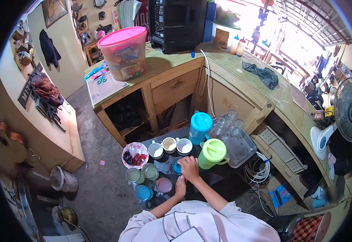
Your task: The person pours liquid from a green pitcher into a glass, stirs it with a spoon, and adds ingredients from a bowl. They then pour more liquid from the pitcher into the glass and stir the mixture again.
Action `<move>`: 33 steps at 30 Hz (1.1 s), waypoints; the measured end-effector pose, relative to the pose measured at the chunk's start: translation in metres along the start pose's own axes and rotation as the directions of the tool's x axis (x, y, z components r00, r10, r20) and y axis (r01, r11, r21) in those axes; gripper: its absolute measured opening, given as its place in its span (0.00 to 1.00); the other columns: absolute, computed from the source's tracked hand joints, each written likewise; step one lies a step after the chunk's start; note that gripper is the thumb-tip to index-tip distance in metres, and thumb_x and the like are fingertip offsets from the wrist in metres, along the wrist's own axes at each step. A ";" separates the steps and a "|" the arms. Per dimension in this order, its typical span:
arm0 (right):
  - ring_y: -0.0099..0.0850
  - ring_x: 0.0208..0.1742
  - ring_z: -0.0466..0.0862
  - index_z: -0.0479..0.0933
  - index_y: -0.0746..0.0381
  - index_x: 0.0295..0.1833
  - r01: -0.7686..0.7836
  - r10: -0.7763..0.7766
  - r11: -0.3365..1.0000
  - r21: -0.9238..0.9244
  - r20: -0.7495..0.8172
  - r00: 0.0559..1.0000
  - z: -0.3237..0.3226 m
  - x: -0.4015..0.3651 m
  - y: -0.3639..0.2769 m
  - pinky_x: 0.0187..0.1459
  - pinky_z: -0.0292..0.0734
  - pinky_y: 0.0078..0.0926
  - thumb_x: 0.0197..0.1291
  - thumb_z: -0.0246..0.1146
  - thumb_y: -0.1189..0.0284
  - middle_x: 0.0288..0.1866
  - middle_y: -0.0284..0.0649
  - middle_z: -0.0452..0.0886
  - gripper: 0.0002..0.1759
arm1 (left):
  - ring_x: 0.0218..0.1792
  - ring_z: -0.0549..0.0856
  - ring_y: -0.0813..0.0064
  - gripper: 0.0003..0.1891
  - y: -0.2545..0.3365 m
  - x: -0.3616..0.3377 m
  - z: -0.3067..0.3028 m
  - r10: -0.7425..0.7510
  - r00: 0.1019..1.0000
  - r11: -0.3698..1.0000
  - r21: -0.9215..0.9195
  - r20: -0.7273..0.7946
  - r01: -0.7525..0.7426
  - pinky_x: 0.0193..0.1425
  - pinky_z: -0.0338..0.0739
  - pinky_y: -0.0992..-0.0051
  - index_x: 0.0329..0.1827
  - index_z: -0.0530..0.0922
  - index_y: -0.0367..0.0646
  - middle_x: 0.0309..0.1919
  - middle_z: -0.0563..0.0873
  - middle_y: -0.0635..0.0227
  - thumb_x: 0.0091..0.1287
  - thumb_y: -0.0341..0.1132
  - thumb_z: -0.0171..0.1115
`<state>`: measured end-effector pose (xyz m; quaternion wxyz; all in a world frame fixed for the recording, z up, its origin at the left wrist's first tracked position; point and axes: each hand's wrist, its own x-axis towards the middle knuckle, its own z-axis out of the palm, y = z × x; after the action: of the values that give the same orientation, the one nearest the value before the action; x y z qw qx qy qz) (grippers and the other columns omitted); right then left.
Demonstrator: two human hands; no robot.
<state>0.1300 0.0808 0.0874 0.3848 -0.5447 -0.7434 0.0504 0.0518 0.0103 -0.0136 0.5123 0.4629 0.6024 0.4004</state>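
Observation:
A glass mug of blue liquid stands on the low dark table. My left hand is closed at its near side. Over its right rim, my right hand is bent with fingers drawn together; whatever they pinch is hidden. Left of my hands is a glass mug of pinkish liquid. Another blue-filled mug and two pale-filled mugs stand further left. Behind them are white cups, one holding a tan powder, and a bowl of dark and red contents.
A green lidded pitcher stands just right of my right hand, with a blue pitcher behind it. Upturned glasses sit on a metal tray. A wooden counter wraps around the far side; a coiled white cable lies right.

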 end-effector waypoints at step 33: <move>0.30 0.31 0.73 0.80 0.53 0.26 0.017 -0.017 1.000 0.020 -0.005 1.000 -0.003 -0.004 0.009 0.35 0.59 0.31 0.48 0.62 0.69 0.23 0.30 0.74 0.03 | 0.25 0.73 0.63 0.23 0.010 -0.004 0.008 0.066 0.995 0.998 0.028 -0.077 -0.064 0.32 0.66 0.65 0.27 0.67 0.39 0.22 0.71 0.59 0.73 0.46 0.31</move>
<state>0.1389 0.0796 0.0827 0.3926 -0.5345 -0.7465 0.0534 0.0616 0.0094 -0.0040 0.4693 0.4727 0.6117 0.4268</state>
